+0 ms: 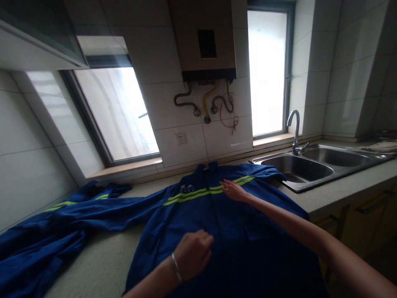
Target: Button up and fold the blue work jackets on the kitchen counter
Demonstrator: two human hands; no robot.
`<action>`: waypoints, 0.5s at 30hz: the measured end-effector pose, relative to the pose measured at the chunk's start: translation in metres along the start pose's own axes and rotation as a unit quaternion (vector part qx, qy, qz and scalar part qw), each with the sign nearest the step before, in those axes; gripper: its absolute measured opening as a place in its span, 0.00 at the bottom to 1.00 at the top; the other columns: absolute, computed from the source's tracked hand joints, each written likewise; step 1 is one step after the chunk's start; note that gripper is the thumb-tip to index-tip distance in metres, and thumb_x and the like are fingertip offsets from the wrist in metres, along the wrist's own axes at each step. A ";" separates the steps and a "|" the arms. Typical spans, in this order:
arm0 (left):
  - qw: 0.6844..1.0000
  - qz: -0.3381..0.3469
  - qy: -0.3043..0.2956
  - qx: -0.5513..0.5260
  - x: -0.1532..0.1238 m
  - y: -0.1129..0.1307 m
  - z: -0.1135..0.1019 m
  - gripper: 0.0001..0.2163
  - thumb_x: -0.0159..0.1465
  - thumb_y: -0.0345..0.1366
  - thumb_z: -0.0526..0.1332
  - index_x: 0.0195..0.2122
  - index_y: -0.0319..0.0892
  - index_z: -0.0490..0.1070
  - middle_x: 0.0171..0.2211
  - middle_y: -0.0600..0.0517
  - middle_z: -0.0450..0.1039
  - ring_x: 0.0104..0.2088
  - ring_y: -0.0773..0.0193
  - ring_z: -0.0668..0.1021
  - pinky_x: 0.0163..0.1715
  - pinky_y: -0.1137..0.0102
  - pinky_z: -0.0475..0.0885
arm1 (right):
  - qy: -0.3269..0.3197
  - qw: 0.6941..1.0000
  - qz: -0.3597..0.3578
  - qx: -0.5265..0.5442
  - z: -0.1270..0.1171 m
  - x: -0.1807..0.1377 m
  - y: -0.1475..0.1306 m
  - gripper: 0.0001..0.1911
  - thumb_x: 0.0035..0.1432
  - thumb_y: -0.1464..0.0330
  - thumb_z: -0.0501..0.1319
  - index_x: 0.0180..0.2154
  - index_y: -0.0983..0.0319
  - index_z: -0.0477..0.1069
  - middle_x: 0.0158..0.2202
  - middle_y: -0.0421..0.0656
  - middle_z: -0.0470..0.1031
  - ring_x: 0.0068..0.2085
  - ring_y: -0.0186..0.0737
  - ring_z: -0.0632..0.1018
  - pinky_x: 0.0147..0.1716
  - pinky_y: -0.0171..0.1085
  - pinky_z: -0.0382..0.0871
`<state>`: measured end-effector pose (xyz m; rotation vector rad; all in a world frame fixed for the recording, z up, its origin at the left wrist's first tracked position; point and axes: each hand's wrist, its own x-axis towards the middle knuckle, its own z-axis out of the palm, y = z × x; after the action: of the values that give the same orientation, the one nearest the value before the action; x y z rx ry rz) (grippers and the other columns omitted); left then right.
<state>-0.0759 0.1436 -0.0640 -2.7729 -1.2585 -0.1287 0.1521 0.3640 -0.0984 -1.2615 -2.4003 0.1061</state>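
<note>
A blue work jacket (192,215) with yellow-green and grey reflective stripes lies spread front side up on the counter, its collar towards the wall. White printing (187,188) shows on its chest. My right hand (235,190) lies flat on the chest stripe, fingers stretched out. Over the lower front of the jacket is my left hand (194,253), with a silver bangle at the wrist. Its fingers are curled in and no cloth shows between them; whether it touches the jacket I cannot tell. One sleeve (124,211) stretches left towards another blue striped garment (46,240), which is bunched up.
At the right, a steel double sink (297,167) with a faucet (296,128) is set into the counter (99,256); the jacket's other sleeve reaches its edge. A water heater (204,41) with pipes hangs on the tiled wall. A cloth (380,145) lies beyond the sink.
</note>
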 end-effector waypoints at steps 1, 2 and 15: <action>0.998 -0.060 0.030 -0.008 0.001 -0.026 -0.013 0.07 0.57 0.30 0.53 0.33 0.45 0.68 0.33 0.51 0.74 0.35 0.61 0.75 0.34 0.68 0.69 | 0.010 1.000 0.014 0.002 -0.003 0.003 0.009 0.29 0.64 0.55 0.42 0.61 0.60 0.54 0.62 0.49 0.54 0.61 0.49 0.59 0.58 0.47 0.51; 0.991 -0.118 0.056 -0.023 0.001 -0.053 -0.023 0.09 0.58 0.30 0.51 0.34 0.45 0.69 0.34 0.51 0.74 0.35 0.62 0.75 0.35 0.69 0.69 | 0.018 0.999 0.028 0.007 -0.006 0.007 0.017 0.28 0.64 0.56 0.43 0.61 0.61 0.56 0.61 0.50 0.56 0.60 0.48 0.60 0.58 0.45 0.53; 0.922 -0.385 0.023 0.010 0.033 -0.285 0.004 0.24 0.60 0.42 0.51 0.56 0.36 0.59 0.61 0.37 0.54 0.61 0.48 0.57 0.57 0.57 0.53 | 0.054 0.994 0.096 -0.002 -0.024 0.122 0.043 0.21 0.60 0.71 0.47 0.52 0.68 0.65 0.53 0.52 0.68 0.54 0.44 0.67 0.53 0.36 0.57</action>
<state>-0.2688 0.3554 -0.0501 -2.0699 -2.2292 -0.2256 0.1338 0.4843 -0.0475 -1.4581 -2.1855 0.0877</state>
